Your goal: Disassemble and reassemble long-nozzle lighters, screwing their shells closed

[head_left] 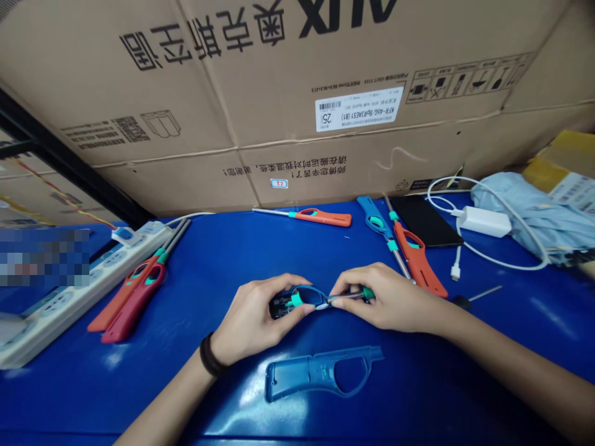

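Note:
My left hand (253,319) is closed round the handle end of an opened blue lighter (304,298), whose black insides and green trigger show. My right hand (383,297) pinches the lighter's metal nozzle tube and green collar (367,292) at the other end. Both hands hold it just above the blue table (209,260). A separate blue lighter shell half (320,373) lies flat on the table right in front of my hands.
Two red-orange lighters (134,294) lie at the left beside a white power strip (69,288). An orange lighter (320,217), a blue and orange lighter pair (400,244), a black phone (425,220), a white charger (483,221), a screwdriver (474,297) and a cardboard box (279,93) lie beyond.

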The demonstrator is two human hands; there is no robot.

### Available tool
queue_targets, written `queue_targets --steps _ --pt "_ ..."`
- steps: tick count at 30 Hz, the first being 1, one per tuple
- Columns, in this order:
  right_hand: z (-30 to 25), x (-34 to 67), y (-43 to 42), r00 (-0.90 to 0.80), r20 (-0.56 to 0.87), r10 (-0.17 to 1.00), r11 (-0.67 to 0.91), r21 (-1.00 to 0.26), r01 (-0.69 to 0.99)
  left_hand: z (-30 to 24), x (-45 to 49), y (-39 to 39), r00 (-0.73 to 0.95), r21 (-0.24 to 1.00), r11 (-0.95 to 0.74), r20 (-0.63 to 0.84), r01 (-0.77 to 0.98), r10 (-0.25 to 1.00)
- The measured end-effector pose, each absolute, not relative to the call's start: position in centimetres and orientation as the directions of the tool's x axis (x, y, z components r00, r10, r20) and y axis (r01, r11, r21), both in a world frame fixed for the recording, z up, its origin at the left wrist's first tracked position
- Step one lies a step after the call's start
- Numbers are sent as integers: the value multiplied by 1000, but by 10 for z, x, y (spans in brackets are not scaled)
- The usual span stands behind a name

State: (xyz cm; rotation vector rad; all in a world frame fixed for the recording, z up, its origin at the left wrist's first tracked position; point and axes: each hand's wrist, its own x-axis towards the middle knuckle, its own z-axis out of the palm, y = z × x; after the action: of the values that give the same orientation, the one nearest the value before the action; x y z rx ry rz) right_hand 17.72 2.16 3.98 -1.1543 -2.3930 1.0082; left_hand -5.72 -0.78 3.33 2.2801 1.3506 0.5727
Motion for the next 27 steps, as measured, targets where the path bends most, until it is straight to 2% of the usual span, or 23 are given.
queue_targets --steps 5,8,10,17,23,27 --pt "41 176 21 -609 -105 786 353 -732 583 32 -57 -11 539 421 -543 139 727 831" --pt "41 176 22 -615 -110 781 335 -758 560 29 -56 -12 586 319 -582 93 748 805" --pt "40 178 23 -626 -121 770 321 -774 545 28 -55 -12 598 295 -588 64 753 799" --pt "45 184 28 -669 -152 728 263 -838 478 31 -59 -8 629 509 -572 74 643 774" --pt "47 185 28 -663 -139 736 288 -822 491 39 -56 -7 597 609 -507 68 610 800" --pt "46 180 23 -648 -130 751 307 -800 516 39 -53 -9 580 632 -489 75 601 811"
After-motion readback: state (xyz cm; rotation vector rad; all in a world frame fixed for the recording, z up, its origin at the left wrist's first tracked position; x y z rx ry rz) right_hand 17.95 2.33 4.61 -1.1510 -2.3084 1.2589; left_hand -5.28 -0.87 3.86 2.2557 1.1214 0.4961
